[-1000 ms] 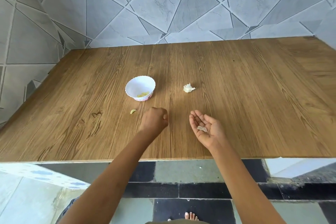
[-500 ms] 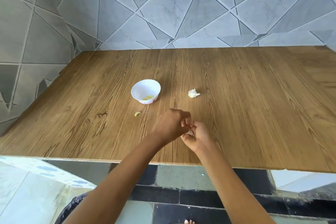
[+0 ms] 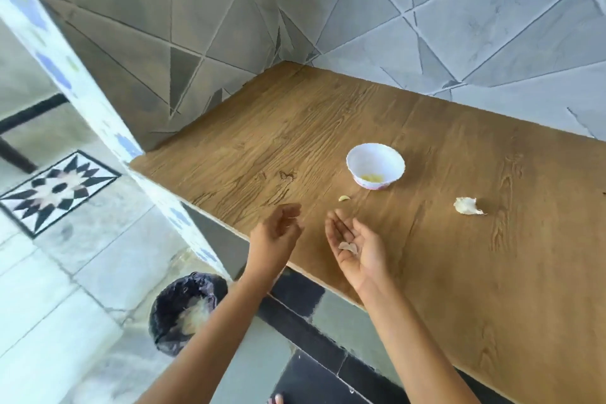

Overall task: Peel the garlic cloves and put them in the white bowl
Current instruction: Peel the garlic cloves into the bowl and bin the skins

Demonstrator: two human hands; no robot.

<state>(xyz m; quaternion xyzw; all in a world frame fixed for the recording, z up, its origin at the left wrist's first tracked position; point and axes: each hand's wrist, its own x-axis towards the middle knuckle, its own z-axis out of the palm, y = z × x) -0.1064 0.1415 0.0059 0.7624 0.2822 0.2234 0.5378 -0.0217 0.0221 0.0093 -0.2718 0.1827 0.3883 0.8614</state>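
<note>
The white bowl [image 3: 390, 161] stands on the wooden table [image 3: 295, 141] with yellowish peeled garlic in its bottom. One small peeled clove [image 3: 343, 198] lies on the wood just in front of the bowl. To the right lies a white unpeeled piece of garlic [image 3: 465, 206]. My right hand [image 3: 355, 248] is palm up over the table's front edge, fingers straight, with bits of papery garlic skin [image 3: 348, 246] lying in the palm. My left hand [image 3: 277, 233] hovers beside it at the edge, blurred, fingers loosely curled, nothing visible in it.
A bin with a black bag [image 3: 183, 311] stands on the floor below the table's left front corner, pale peels inside. A tiled pillar [image 3: 82, 85] rises at the table's left end. Grey tiled walls close the back and left.
The view has swung left and down, showing the floor bin. My hands, which met half a second ago, have parted; the right palm lies flat with skin on it.
</note>
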